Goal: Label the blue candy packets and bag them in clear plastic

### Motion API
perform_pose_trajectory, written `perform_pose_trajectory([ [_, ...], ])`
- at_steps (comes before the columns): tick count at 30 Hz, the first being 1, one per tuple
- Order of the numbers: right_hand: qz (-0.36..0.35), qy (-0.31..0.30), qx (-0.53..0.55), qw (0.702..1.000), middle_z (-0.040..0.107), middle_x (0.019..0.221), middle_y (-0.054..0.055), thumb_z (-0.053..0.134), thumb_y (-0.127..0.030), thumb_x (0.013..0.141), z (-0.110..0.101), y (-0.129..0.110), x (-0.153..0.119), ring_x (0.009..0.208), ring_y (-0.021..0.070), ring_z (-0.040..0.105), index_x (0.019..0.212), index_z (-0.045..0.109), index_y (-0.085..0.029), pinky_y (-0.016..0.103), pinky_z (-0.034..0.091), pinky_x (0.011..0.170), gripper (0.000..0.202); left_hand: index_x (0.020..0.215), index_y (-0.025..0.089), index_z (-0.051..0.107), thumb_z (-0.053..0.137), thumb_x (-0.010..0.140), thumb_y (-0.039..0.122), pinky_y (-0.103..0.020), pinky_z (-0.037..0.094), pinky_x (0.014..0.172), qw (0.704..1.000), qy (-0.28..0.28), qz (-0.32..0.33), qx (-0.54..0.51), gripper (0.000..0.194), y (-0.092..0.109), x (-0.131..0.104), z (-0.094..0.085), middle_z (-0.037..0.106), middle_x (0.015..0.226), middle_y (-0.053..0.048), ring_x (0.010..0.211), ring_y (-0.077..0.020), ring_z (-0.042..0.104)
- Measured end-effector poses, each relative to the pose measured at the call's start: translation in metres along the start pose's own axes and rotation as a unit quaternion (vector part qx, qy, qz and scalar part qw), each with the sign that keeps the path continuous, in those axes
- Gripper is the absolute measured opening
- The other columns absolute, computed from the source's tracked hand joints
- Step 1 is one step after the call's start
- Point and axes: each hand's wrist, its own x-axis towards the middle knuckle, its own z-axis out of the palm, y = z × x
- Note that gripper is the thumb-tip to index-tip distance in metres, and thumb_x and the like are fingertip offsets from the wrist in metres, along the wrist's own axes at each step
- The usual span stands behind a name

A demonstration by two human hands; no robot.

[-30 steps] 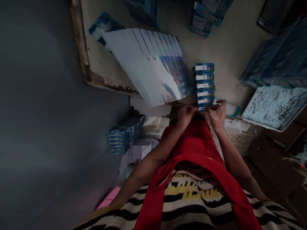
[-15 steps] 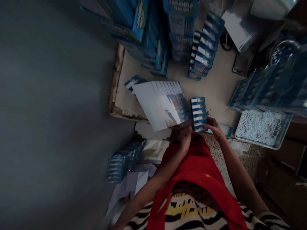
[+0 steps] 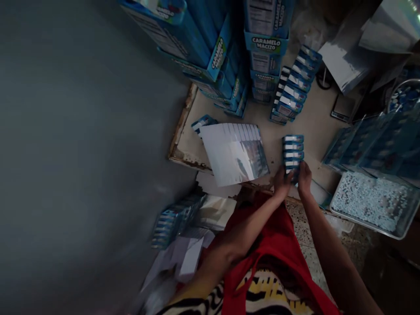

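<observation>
A short row of small blue packs with white labels (image 3: 293, 148) lies at the table's near edge. My left hand (image 3: 282, 181) grips the row's near end from the left, fingers closed against it. On the opposite side my right hand (image 3: 305, 177) is wrapped round the same end. The hands hide the nearest packs. To the left, a fan of shiny clear-and-white plastic bags (image 3: 234, 153) lies partly over the edge, with a blue pack (image 3: 203, 124) poking out behind it.
Tall stacks of blue boxes lettered "Caramelo Macizo" (image 3: 266, 43) stand at the back. A longer row of packs (image 3: 292, 94) leans beside them. On the right sit a metal tray of small pale pieces (image 3: 370, 201) and a dark scale (image 3: 343, 107). A grey wall (image 3: 82, 153) borders the left.
My left hand has moved right and up from the apron to the row of packs. My right hand has closed in on its other side. The camera view has shifted.
</observation>
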Motion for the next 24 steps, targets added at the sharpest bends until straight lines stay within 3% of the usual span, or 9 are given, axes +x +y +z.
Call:
perform_pose_trajectory([
  [3, -0.001, 0.043, 0.004, 0.999, 0.068, 0.087, 0.008, 0.024, -0.073, 0.096, -0.005, -0.008, 0.046, 0.083, 0.0232, 0.057, 0.089, 0.057, -0.024, 0.037, 0.048, 0.079, 0.059, 0.132, 0.020, 0.071, 0.066, 0.099, 0.039, -0.042, 0.053, 0.107, 0.999, -0.048, 0.009, 0.015, 0.038, 0.022, 0.045, 0.008, 0.077, 0.128, -0.014, 0.119, -0.0317, 0.071],
  [5, -0.004, 0.064, 0.008, 0.998, 0.067, 0.089, 0.009, 0.027, -0.073, 0.094, -0.008, -0.014, 0.076, 0.086, 0.0234, 0.058, 0.087, 0.056, -0.024, 0.038, 0.048, 0.082, 0.057, 0.125, 0.019, 0.075, 0.070, 0.097, 0.036, -0.042, 0.054, 0.101, 0.994, -0.088, 0.034, 0.046, 0.034, 0.042, 0.069, -0.008, 0.079, 0.122, -0.015, 0.113, -0.0328, 0.072],
  [7, -0.005, 0.075, 0.013, 0.997, 0.069, 0.094, 0.011, 0.029, -0.070, 0.095, -0.011, -0.019, 0.097, 0.091, 0.0250, 0.061, 0.090, 0.058, -0.023, 0.040, 0.050, 0.086, 0.056, 0.118, 0.018, 0.079, 0.072, 0.096, 0.039, -0.045, 0.052, 0.102, 0.986, -0.073, 0.086, 0.122, 0.031, 0.066, 0.087, -0.048, 0.078, 0.118, -0.017, 0.113, -0.0350, 0.070],
  [9, -0.004, 0.089, 0.017, 0.996, 0.071, 0.106, 0.016, 0.037, -0.067, 0.093, -0.013, -0.022, 0.101, 0.102, 0.0291, 0.064, 0.102, 0.062, -0.020, 0.045, 0.051, 0.094, 0.055, 0.113, 0.018, 0.080, 0.072, 0.096, 0.040, -0.052, 0.043, 0.111, 0.953, 0.050, 0.136, 0.265, 0.029, 0.092, 0.103, -0.107, 0.076, 0.120, -0.018, 0.123, -0.0396, 0.062],
  [11, -0.018, 0.119, 0.009, 0.993, 0.067, 0.128, 0.022, 0.048, -0.065, 0.091, -0.013, -0.022, 0.085, 0.122, 0.0351, 0.061, 0.121, 0.062, -0.017, 0.053, 0.047, 0.108, 0.058, 0.121, 0.016, 0.076, 0.072, 0.096, 0.047, -0.060, 0.033, 0.116, 0.882, 0.176, 0.115, 0.421, 0.040, 0.114, 0.117, -0.170, 0.066, 0.138, -0.023, 0.139, -0.0463, 0.047],
  [13, -0.059, 0.150, -0.016, 0.987, 0.059, 0.145, 0.025, 0.054, -0.061, 0.092, -0.011, -0.019, 0.052, 0.138, 0.0389, 0.052, 0.136, 0.058, -0.018, 0.059, 0.039, 0.119, 0.061, 0.127, 0.011, 0.072, 0.075, 0.091, 0.059, -0.066, 0.029, 0.117, 0.833, 0.181, 0.083, 0.516, 0.060, 0.128, 0.130, -0.220, 0.059, 0.146, -0.029, 0.143, -0.0518, 0.040],
  [15, -0.097, 0.140, -0.044, 0.984, 0.061, 0.143, 0.024, 0.054, -0.056, 0.097, -0.006, -0.016, 0.010, 0.138, 0.0401, 0.053, 0.138, 0.059, -0.021, 0.062, 0.038, 0.120, 0.054, 0.124, 0.009, 0.072, 0.078, 0.086, 0.065, -0.070, 0.023, 0.119, 0.816, 0.111, 0.075, 0.562, 0.068, 0.131, 0.143, -0.247, 0.057, 0.148, -0.032, 0.144, -0.0537, 0.039],
  [20, -0.168, 0.056, -0.105, 0.979, 0.057, 0.151, 0.017, 0.057, -0.045, 0.097, 0.013, -0.035, -0.062, 0.148, 0.0407, 0.048, 0.133, 0.065, -0.030, 0.068, 0.036, 0.123, 0.040, 0.105, 0.014, 0.078, 0.073, 0.094, 0.044, -0.072, 0.017, 0.125, 0.827, 0.037, 0.110, 0.551, 0.032, 0.127, 0.145, -0.254, 0.067, 0.142, -0.023, 0.143, -0.0453, 0.051],
  [24, -0.294, -0.069, -0.085, 0.949, 0.050, 0.162, 0.019, 0.074, -0.046, 0.090, 0.013, -0.098, -0.043, 0.159, 0.0402, 0.037, 0.153, 0.053, -0.025, 0.065, 0.032, 0.128, 0.070, 0.090, 0.023, 0.078, 0.056, 0.101, 0.042, -0.054, 0.037, 0.121, 0.855, -0.106, 0.188, 0.471, 0.031, 0.157, 0.102, -0.253, 0.082, 0.089, -0.005, 0.090, -0.0270, 0.073],
])
